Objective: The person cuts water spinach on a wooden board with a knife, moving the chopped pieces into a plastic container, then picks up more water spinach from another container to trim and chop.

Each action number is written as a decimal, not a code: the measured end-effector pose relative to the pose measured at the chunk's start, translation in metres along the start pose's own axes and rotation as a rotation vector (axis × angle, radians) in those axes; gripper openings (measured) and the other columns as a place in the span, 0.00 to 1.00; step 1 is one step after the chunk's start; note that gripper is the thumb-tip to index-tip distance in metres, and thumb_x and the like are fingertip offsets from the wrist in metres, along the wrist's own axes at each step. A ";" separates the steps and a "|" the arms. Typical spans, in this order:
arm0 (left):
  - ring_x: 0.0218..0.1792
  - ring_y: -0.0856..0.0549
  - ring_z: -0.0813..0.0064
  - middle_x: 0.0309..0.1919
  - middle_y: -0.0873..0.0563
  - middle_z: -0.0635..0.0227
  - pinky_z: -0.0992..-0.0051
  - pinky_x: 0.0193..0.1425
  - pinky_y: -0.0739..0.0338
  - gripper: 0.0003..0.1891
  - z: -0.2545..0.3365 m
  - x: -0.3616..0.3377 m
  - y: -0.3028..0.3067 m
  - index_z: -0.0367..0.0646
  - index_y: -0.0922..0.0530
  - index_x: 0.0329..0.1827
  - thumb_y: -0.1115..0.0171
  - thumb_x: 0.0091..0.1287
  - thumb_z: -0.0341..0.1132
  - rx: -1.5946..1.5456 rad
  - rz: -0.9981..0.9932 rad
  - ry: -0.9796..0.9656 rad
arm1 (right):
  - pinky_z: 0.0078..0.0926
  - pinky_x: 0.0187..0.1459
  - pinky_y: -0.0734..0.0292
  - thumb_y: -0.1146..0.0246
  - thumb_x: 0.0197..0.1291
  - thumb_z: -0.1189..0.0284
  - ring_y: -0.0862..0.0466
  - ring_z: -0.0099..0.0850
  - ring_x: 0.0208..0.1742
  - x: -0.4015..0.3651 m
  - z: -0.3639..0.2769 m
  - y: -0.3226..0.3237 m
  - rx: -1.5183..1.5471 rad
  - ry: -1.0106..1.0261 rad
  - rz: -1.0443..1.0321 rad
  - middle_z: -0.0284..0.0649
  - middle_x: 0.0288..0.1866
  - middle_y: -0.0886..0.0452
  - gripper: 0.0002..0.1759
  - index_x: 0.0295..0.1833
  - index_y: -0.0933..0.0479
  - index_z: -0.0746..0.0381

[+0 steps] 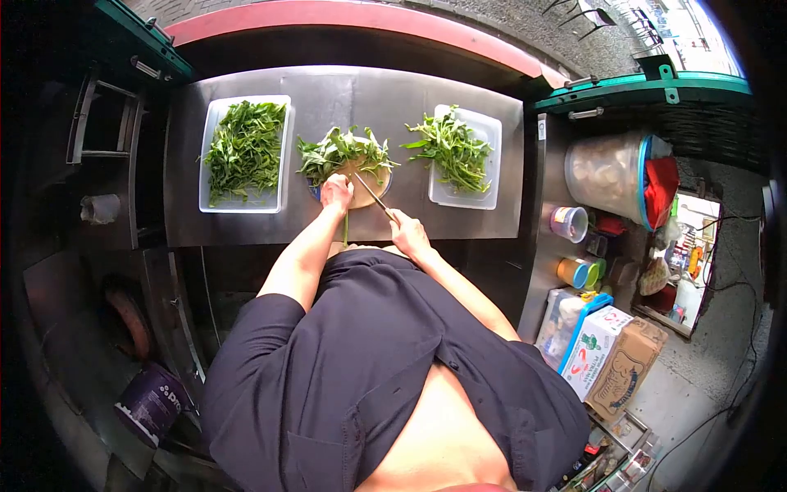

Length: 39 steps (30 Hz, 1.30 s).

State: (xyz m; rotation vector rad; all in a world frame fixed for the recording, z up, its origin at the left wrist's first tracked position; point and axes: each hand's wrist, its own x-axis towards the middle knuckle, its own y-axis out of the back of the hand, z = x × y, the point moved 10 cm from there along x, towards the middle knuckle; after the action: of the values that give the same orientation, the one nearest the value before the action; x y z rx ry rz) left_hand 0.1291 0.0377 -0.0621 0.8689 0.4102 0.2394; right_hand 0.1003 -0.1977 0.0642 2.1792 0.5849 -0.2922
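1. The left hand (337,193) is closed on stems of the leafy greens (348,149), its fingers curled at the near side of the round cutting board (373,192); one stem sticks out below it, toward the person.
2. The right hand (409,234) grips the handle of the knife (374,195), whose blade slants forward and left over the board, its tip near the left hand.
3. The leafy greens lie piled across the board's far part, in the middle of the metal table (344,90).
4. Left of the board, the left plastic tub (285,156) holds loose cut leaves (246,148).
5. Right of it, the right plastic tub (490,133) holds long-stemmed greens (455,152), some overhanging its left rim.
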 end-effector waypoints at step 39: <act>0.40 0.10 0.52 0.36 0.10 0.52 0.59 0.49 0.16 0.08 -0.010 0.004 -0.010 0.39 0.14 0.33 0.28 0.62 0.36 -0.129 0.069 0.073 | 0.46 0.61 0.19 0.36 0.71 0.63 0.14 0.50 0.60 0.006 0.032 0.005 -0.006 -0.200 -0.180 0.48 0.57 0.12 0.20 0.66 0.19 0.48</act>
State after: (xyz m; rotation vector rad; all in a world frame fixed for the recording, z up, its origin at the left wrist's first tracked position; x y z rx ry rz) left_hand 0.1283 0.0400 -0.0768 0.7499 0.4284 0.3586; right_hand 0.1079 -0.2237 0.0456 2.0638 0.6680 -0.5966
